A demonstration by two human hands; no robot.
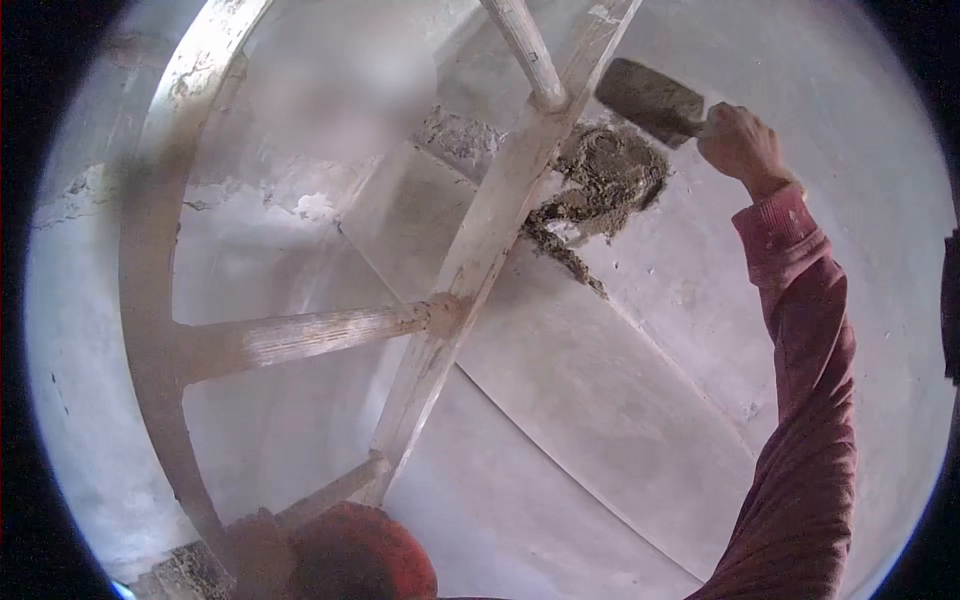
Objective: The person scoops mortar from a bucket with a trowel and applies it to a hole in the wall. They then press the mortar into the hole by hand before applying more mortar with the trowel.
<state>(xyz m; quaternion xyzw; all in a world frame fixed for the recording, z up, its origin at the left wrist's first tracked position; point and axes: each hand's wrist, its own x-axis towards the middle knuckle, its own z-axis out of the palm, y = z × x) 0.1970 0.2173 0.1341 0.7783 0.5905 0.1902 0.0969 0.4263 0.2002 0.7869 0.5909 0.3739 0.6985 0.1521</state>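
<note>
My right hand point(742, 148) is closed around the handle of a flat rectangular trowel point(652, 100), whose blade is coated with grey mortar. The blade is beside the upper edge of a rough patch of wet mortar point(615, 172) on the pale wall. From that patch a narrow strip of mortar point(566, 256) runs down and to the right along a ledge line. A maroon sleeve covers my right arm. My left hand is not visible in the frame.
A wooden ladder point(455, 270) with round rungs crosses the left half. A red container point(365, 555) is at the bottom, by the ladder's lower rung. Peeling plaster point(315, 205) shows behind the ladder. A blurred round area covers the upper left.
</note>
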